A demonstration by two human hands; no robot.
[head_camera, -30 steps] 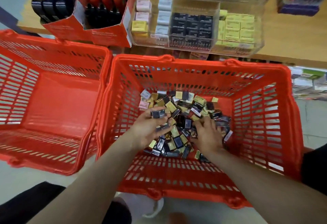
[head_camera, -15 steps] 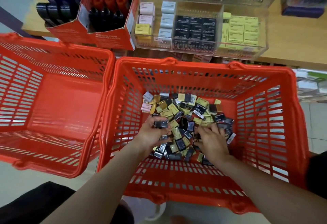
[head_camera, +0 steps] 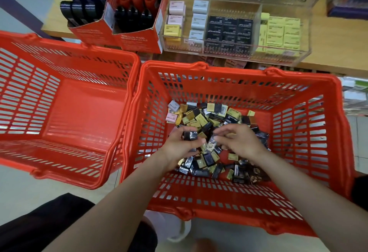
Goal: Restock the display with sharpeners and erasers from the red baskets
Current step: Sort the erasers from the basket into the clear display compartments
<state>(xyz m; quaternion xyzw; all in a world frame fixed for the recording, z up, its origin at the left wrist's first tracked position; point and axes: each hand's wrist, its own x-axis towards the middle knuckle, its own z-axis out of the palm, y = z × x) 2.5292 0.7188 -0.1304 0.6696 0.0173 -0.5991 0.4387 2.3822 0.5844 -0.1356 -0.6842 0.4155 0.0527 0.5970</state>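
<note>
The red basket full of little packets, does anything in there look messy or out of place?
Nothing looks damaged or spilled. The small packets lie jumbled in a loose heap in the right red basket, unlike the neat rows in the clear display case. The left red basket holds nothing.

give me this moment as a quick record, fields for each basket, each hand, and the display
left basket: red, nothing visible inside
right basket: red, holds a loose pile of small wrapped erasers, black, gold and yellow
left hand: inside right basket, grips a few black erasers
right hand: over the pile, fingers curled toward the left hand, hold unclear
display: clear bins of pastel, black and yellow erasers; black section partly filled
sharpener box: red carton left of the bins
</note>
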